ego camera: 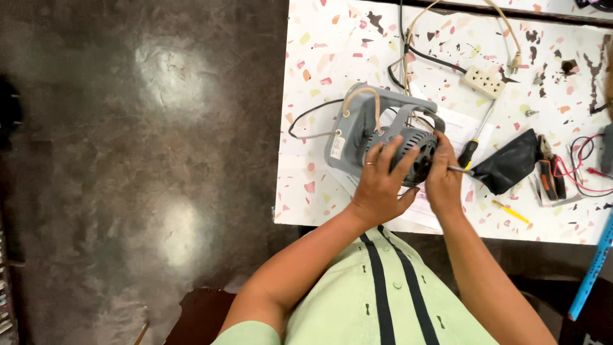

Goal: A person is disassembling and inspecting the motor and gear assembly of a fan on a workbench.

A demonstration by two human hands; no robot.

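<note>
On the speckled surface you have a cream socket strip, a black-handled screwdriver, a black pouch, orange-handled pliers, a yellow pencil and red wires, with dark floor at your left.

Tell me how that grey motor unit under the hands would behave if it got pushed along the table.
The grey motor unit looks dense and probably heavy for its size, so it would likely slide, not tip. Its blocky base suggests it won't roll. The stiff cord looped off its side may drag or snag. The left hand steadies it.
</note>
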